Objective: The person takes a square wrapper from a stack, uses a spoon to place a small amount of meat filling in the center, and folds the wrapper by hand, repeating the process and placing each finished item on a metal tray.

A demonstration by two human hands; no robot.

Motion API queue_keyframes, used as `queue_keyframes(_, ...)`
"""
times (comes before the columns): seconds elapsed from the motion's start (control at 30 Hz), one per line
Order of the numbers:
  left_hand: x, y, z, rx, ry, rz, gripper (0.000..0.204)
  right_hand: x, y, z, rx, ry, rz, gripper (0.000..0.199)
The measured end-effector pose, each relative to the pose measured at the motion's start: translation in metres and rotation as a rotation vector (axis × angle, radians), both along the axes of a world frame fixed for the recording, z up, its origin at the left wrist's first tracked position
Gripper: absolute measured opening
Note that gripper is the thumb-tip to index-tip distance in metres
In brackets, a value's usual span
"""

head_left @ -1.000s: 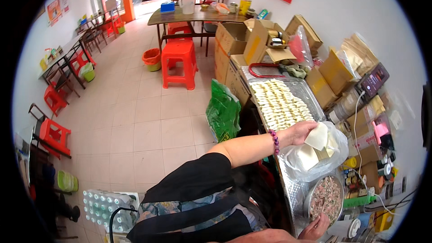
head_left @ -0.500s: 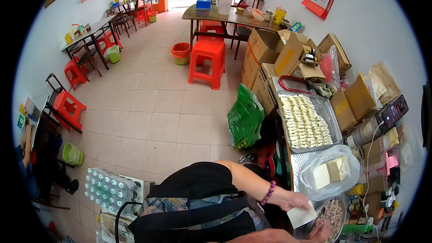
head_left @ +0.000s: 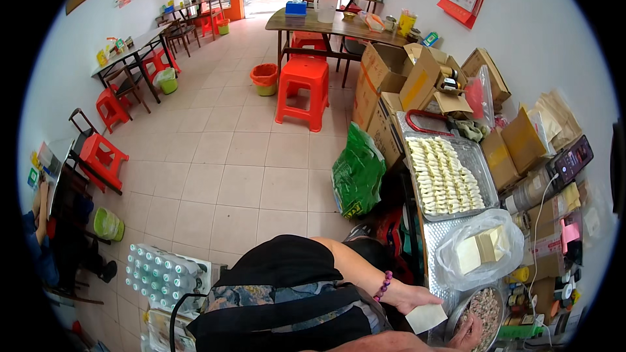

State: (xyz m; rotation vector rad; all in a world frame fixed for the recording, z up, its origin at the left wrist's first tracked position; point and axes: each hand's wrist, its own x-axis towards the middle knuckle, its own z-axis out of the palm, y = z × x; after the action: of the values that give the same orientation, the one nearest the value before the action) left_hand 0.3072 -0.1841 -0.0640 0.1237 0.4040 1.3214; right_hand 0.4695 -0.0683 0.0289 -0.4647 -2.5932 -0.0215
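Observation:
My left hand (head_left: pixel 412 297), with a purple bead bracelet at the wrist, holds a square pale dough wrapper (head_left: pixel 426 318) by its edge, just left of a metal bowl (head_left: pixel 501 316). Minced filling (head_left: pixel 484 306) lies in the bowl. At the filling's near left side is my right hand (head_left: pixel 465 334), its fingers curled; whatever they hold is hidden. Beyond the bowl, a stack of wrappers (head_left: pixel 471 257) sits on an open clear plastic bag (head_left: pixel 450 276). Farther up, a metal tray (head_left: pixel 488 186) carries rows of folded dumplings (head_left: pixel 445 176).
Cardboard boxes (head_left: pixel 378 85), jars and a propped phone (head_left: pixel 574 158) crowd the counter's far end and right side. A green bag (head_left: pixel 357 173) stands on the floor left of the counter. Bottled water packs (head_left: pixel 160 277) are at lower left. A seated person (head_left: pixel 40 238) is at far left.
My left hand has shifted slightly left and down with the wrapper, which now lies at a different angle. My right hand stays at the filling. The whole view has shifted slightly.

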Motion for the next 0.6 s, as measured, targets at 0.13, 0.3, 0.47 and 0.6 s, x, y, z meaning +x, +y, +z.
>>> queue_keyframes(0.13, 0.001, 0.000, 0.002, -0.013, -0.013, 0.008, 0.035, 0.015, -0.024, 0.025, -0.318, 0.066, 0.006, 0.023)
queue_keyframes(0.3, 0.000, 0.000, 0.006, 0.025, -0.019, 0.071, 0.034, 0.026, -0.035, 0.030, -0.480, 0.130, -0.016, 0.024)
queue_keyframes(0.47, 0.005, 0.006, 0.009, 0.045, -0.031, 0.069, 0.031, 0.021, 0.008, 0.018, 0.074, 0.443, 0.563, 0.023)
queue_keyframes(0.6, 0.001, 0.011, 0.000, 0.034, -0.031, 0.109, 0.032, 0.049, -0.065, 0.030, -0.212, 0.417, -0.166, 0.020)
